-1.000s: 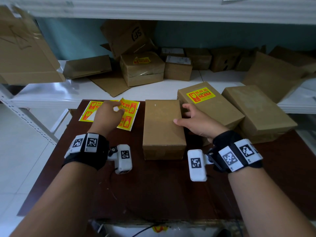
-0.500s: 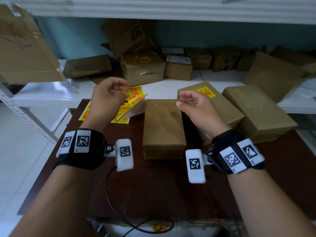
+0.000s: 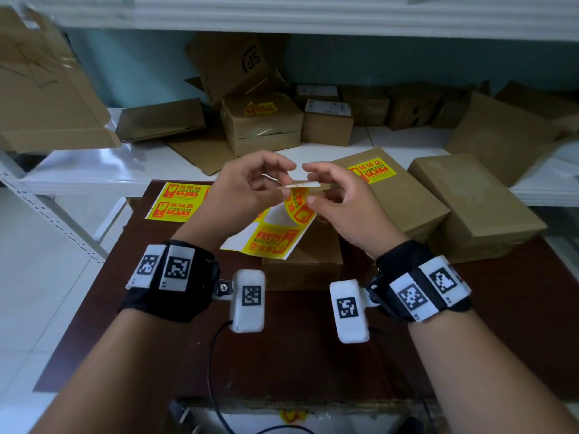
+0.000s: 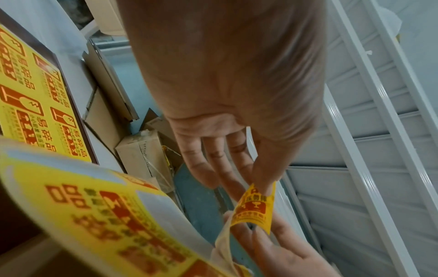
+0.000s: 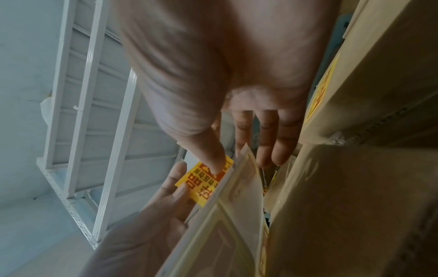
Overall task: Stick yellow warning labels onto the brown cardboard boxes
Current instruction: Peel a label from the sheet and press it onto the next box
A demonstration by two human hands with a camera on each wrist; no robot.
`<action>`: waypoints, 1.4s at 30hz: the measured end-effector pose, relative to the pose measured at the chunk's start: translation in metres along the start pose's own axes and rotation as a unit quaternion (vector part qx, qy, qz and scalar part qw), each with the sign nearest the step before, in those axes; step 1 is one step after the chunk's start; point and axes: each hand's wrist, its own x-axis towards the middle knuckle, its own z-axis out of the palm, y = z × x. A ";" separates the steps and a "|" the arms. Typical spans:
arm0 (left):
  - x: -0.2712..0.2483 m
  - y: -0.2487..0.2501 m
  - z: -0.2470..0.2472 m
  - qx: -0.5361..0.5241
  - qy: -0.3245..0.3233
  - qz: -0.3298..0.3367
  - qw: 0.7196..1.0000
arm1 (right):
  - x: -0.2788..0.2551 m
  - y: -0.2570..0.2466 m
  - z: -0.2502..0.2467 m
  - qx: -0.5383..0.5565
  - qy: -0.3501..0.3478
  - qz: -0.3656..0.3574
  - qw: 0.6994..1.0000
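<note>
On the left of the dark table (image 3: 131, 308) a spare sheet of yellow labels (image 3: 180, 202) lies flat, and above the table our left hand (image 3: 241, 189) pinches the backing of a second label sheet (image 3: 269, 239), which droops, thin and floppy. Our right hand (image 3: 341, 208) pinches the corner of one yellow warning label (image 3: 299, 208), half peeled and curling, light and likely to stick to itself, so we judge it best held by its edges. Below the hands waits an unlabelled brown cardboard box (image 3: 308, 264); to its right stands an already labelled box (image 3: 404, 198).
</note>
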 end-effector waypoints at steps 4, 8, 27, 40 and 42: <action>-0.001 0.003 0.007 0.014 -0.042 0.001 0.999 | 0.001 0.001 -0.004 -0.017 0.005 -0.018 1.000; 0.000 -0.001 0.003 0.037 -0.044 -0.028 0.998 | 0.000 0.006 -0.005 -0.041 0.017 -0.007 0.999; -0.005 -0.022 -0.058 -0.068 0.054 -0.242 0.966 | 0.003 0.021 -0.012 -0.074 0.004 0.042 0.996; -0.005 -0.016 -0.045 -0.054 -0.088 -0.276 0.956 | 0.002 0.019 -0.011 -0.134 0.033 0.064 0.988; -0.005 -0.015 -0.041 -0.048 -0.098 -0.274 0.955 | 0.002 0.018 -0.009 -0.139 0.026 0.067 0.988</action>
